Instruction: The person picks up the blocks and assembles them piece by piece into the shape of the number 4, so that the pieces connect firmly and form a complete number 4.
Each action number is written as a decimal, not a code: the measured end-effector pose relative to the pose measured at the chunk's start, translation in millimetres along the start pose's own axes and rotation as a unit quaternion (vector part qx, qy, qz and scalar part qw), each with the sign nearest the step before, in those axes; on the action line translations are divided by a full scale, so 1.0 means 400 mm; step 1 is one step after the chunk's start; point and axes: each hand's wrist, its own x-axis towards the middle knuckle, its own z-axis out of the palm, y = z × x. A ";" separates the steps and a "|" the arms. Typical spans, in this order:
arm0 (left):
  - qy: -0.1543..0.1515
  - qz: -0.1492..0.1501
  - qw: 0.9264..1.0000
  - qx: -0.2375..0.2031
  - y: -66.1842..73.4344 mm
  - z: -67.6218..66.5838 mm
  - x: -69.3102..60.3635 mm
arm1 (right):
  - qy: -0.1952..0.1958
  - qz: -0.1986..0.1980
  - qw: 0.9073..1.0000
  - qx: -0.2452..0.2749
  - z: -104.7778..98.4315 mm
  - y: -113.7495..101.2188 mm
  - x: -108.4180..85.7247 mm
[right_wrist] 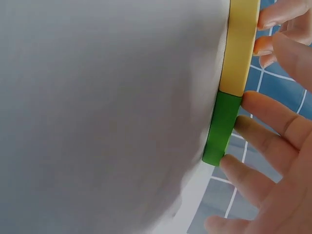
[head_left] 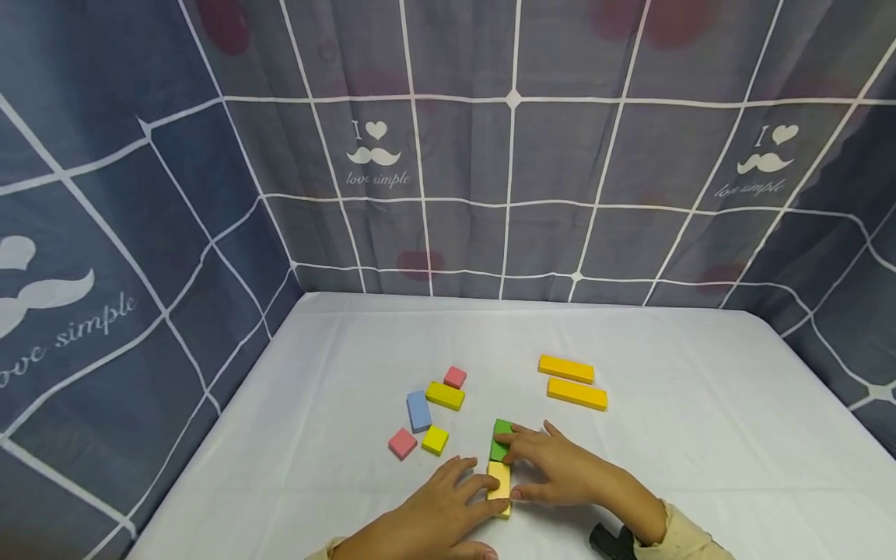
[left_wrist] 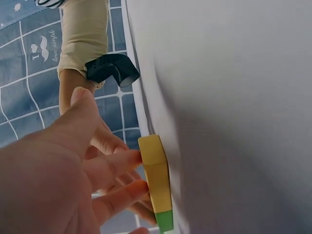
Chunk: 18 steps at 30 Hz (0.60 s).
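Observation:
A pale yellow block (head_left: pixel 498 490) and a green block (head_left: pixel 501 440) lie end to end on the white cloth, touching. The left hand (head_left: pixel 439 513) rests its fingertips on the yellow block, fingers spread and slightly bent. From the other side the right hand (head_left: pixel 560 469) touches the green block with its fingertips, its thumb beside the yellow one. In the right wrist view the green block (right_wrist: pixel 222 127) meets the yellow block (right_wrist: pixel 240 46) flush, three fingertips along its edge. The left wrist view shows two left fingertips against the yellow block (left_wrist: pixel 157 175).
Left of the hands lie pink blocks (head_left: pixel 402 443) (head_left: pixel 455 377), a blue block (head_left: pixel 419 411), an olive-yellow block (head_left: pixel 445 396) and a yellow one (head_left: pixel 435 440). Two orange-yellow bars (head_left: pixel 577 393) (head_left: pixel 566 369) lie farther back on the right. A grid-patterned curtain (head_left: pixel 462 155) surrounds the table.

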 end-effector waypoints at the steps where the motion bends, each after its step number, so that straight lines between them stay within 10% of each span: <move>1: 0.004 0.001 1.000 0.002 0.003 0.001 -0.003 | 0.001 -0.002 1.000 0.000 0.003 -0.002 -0.002; 18: 0.007 0.023 1.000 0.009 0.066 -0.006 -0.040 | -0.004 -0.006 1.000 0.020 0.018 -0.053 -0.047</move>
